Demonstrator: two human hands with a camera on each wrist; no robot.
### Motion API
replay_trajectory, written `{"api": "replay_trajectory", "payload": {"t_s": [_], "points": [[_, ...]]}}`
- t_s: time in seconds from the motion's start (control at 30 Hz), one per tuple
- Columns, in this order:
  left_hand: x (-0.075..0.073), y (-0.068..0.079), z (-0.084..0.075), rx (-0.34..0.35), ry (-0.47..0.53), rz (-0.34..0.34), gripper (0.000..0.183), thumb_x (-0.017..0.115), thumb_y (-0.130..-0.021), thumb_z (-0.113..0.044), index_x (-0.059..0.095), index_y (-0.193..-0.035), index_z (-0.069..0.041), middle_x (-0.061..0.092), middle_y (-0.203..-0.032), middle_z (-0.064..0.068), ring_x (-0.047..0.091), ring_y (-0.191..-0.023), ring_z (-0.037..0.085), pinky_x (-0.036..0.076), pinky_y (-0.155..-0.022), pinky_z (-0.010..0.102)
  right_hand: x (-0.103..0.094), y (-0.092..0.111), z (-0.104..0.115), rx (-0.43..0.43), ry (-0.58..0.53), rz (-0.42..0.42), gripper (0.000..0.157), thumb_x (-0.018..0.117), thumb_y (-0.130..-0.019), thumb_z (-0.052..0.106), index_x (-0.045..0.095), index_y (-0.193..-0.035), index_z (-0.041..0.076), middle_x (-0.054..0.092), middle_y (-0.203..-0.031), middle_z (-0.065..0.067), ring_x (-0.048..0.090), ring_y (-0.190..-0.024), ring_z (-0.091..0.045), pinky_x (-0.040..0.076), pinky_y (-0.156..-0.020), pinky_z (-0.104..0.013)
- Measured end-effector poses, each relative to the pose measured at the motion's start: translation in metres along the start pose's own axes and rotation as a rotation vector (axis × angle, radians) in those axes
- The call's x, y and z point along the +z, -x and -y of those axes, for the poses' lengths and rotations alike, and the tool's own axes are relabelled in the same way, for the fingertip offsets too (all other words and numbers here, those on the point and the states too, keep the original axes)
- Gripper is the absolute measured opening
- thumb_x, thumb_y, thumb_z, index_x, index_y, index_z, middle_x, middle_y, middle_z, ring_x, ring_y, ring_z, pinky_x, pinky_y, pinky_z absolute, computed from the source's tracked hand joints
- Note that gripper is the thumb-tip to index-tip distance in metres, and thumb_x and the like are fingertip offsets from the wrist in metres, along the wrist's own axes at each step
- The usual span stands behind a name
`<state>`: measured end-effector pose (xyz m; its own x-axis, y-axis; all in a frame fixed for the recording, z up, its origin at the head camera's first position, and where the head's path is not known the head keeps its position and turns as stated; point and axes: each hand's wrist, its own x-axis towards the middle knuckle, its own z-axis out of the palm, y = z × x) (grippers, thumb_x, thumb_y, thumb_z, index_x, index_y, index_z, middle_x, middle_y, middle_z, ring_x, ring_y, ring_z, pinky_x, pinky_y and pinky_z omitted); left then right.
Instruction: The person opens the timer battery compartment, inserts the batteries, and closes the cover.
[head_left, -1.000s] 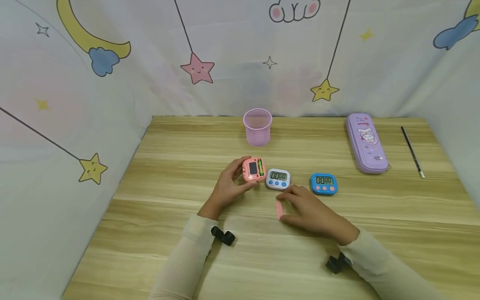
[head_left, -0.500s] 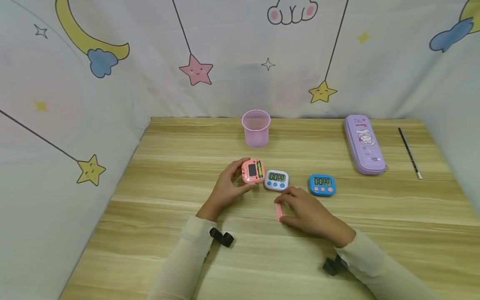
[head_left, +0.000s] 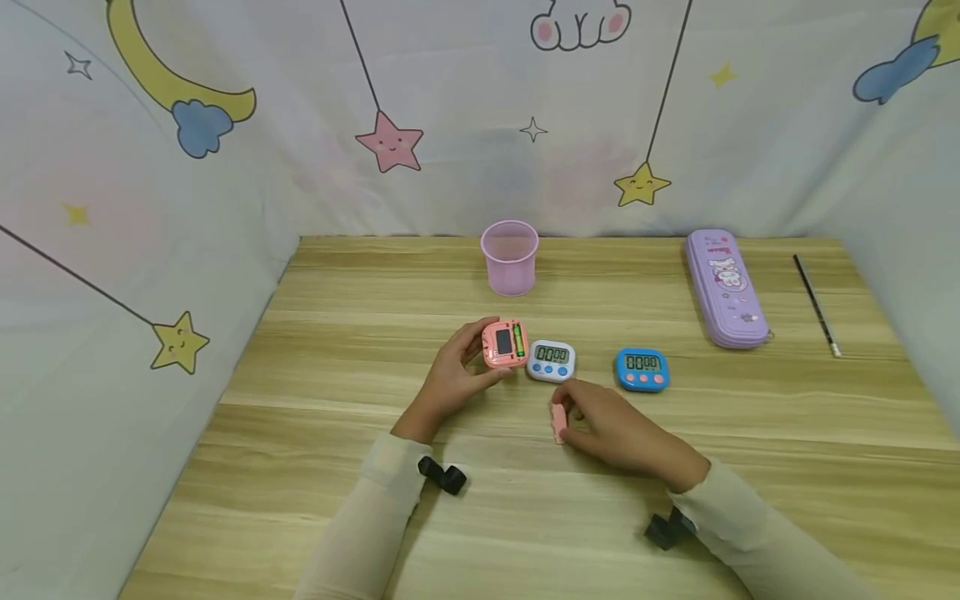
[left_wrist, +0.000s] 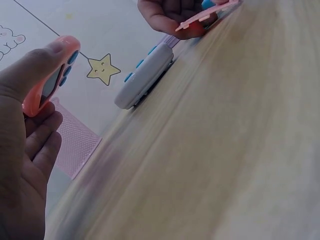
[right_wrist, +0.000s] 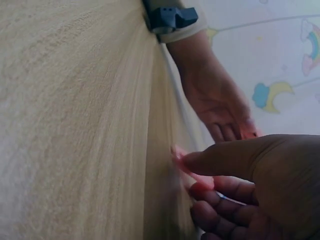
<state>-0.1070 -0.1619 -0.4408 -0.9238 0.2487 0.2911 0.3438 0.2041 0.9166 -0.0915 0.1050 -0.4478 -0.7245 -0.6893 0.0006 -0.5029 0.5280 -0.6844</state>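
Note:
My left hand [head_left: 453, 375] grips a pink digital timer [head_left: 495, 354], its back turned up and its battery slot uncovered. A green battery [head_left: 518, 340] lies in that slot. In the left wrist view the timer [left_wrist: 36, 97] shows edge-on, with thumb and fingers on opposite edges. My right hand [head_left: 611, 423] pinches a small pink battery cover [head_left: 558, 423] close over the table. The right wrist view has this cover [right_wrist: 192, 170] between thumb and fingertips. Just beyond the hands a white timer [head_left: 551, 361] with blue buttons lies face up, its display reading 00:00.
A blue timer [head_left: 642, 370] lies right of the white one. Behind them stands a pink cup [head_left: 510, 258] near the back edge of the wooden table [head_left: 360, 275]. A purple pencil case [head_left: 726, 287] and a pencil [head_left: 816, 304] lie at the back right.
The right hand's fingers have shifted slightly around the pink battery cover, with its angle changed a little. The left hand keeps the pink timer in much the same place.

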Motion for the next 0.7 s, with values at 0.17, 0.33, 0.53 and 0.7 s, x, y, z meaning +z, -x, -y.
{"api": "replay_trajectory", "payload": {"t_s": [0.17,0.33,0.53,0.7], "points": [[0.0000,-0.0002,-0.0001,-0.004,-0.007,0.000,0.071,0.079,-0.079,0.000,0.045,-0.141,-0.001,0.051,-0.134,0.015,0.049,-0.129,0.022,0.039,-0.108,0.035,0.0005,-0.0018,0.0002,0.032,-0.114,0.017,0.028,0.070,-0.090,0.011,0.057,-0.114,0.009,0.061,-0.091,0.005,0.058,-0.082,-0.007,0.051,-0.071,-0.026],[0.0000,-0.0007,0.0006,-0.004,-0.007,-0.002,0.072,0.080,-0.078,0.001,0.046,-0.141,-0.001,0.051,-0.134,0.015,0.049,-0.129,0.022,0.040,-0.107,0.033,0.0025,-0.0033,-0.0017,0.002,-0.129,-0.008,0.027,0.068,-0.091,0.008,0.062,-0.117,0.008,0.063,-0.087,0.007,0.060,-0.080,-0.006,0.051,-0.070,-0.026],[-0.0004,-0.0009,0.0010,0.000,0.002,-0.007,0.072,0.080,-0.077,0.004,0.044,-0.140,0.004,0.051,-0.134,0.017,0.049,-0.129,0.025,0.040,-0.107,0.033,0.0035,-0.0059,-0.0025,-0.008,-0.114,-0.029,0.028,0.070,-0.090,0.010,0.066,-0.118,0.010,0.064,-0.090,0.008,0.061,-0.081,-0.005,0.053,-0.071,-0.026],[-0.0009,-0.0008,0.0003,-0.004,-0.003,-0.002,0.072,0.080,-0.078,0.003,0.043,-0.140,0.006,0.051,-0.134,0.018,0.049,-0.128,0.027,0.040,-0.107,0.035,0.0021,-0.0084,-0.0011,0.004,-0.102,-0.051,0.027,0.070,-0.091,0.012,0.067,-0.118,0.011,0.066,-0.090,0.009,0.062,-0.081,-0.003,0.054,-0.072,-0.026]]}}
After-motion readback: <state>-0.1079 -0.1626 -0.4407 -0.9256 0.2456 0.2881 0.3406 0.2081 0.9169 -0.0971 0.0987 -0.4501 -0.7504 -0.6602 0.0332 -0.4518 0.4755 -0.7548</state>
